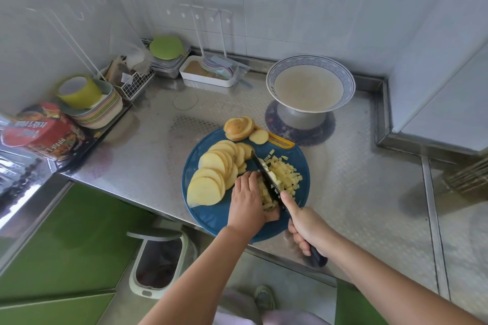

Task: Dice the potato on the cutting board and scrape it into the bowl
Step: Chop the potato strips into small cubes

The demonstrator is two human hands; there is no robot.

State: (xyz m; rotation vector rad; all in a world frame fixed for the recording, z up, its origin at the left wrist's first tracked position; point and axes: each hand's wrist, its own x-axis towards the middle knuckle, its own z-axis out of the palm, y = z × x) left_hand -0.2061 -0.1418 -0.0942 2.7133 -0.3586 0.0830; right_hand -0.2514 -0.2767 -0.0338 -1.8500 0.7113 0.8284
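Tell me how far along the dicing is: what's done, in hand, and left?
Done: a pile of diced potato lies right of the knife on the cutting board. In hand: the left hand steadies potato strips while the right hand grips the knife, cutting across them. Left: the fanned slices, the end pieces at the board's far edge, and scraping everything into the bowl, which shows no potato yet.

Bare counter (356,179) runs open from the board (211,214) to the bowl (311,61), which stands raised on a base. 2 potato pieces (239,128) sit at the board's far rim, beside that path. Left, stacked plates (105,111) and a basket (134,84) line the wall.
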